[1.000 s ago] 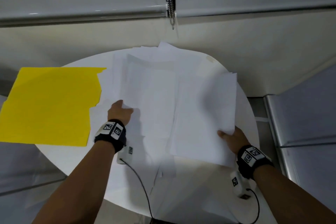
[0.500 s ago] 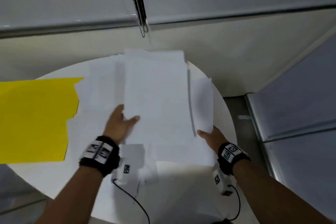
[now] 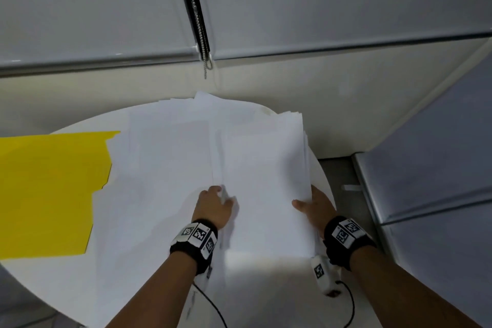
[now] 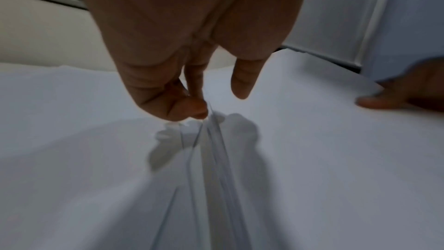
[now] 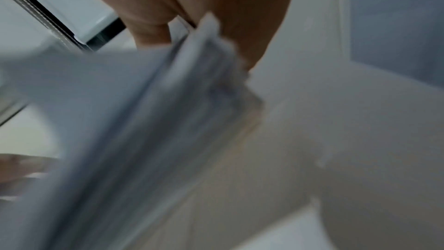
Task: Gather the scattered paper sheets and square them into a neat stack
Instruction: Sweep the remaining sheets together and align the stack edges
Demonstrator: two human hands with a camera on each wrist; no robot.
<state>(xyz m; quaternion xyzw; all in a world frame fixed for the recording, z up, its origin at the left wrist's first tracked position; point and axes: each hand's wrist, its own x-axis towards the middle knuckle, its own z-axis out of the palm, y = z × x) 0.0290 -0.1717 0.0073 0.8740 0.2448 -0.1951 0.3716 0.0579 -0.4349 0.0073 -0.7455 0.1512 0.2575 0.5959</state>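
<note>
White round bench (image 3: pixel 66 269) beneath a roller blind carries loose paper sheets (image 3: pixel 165 168), the left hand (image 3: pixel 213 208) pinching several sheet edges between thumb and fingertips, the right hand (image 3: pixel 316 205) gripping a thick bundle (image 3: pixel 266 181) between both hands, and a yellow folder (image 3: pixel 50 189) far left of the left hand.

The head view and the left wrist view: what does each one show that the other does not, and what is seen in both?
Only the head view shows the yellow sheet at the table's left side, the round white table, the bead chain and both wristbands.

Only the left wrist view shows how the left hand works: its fingers pinch the raised edges of a few sheets.

Both show the white paper sheets, the left hand at their left edge, and the right hand holding their right edge with the thumb on top.
</note>
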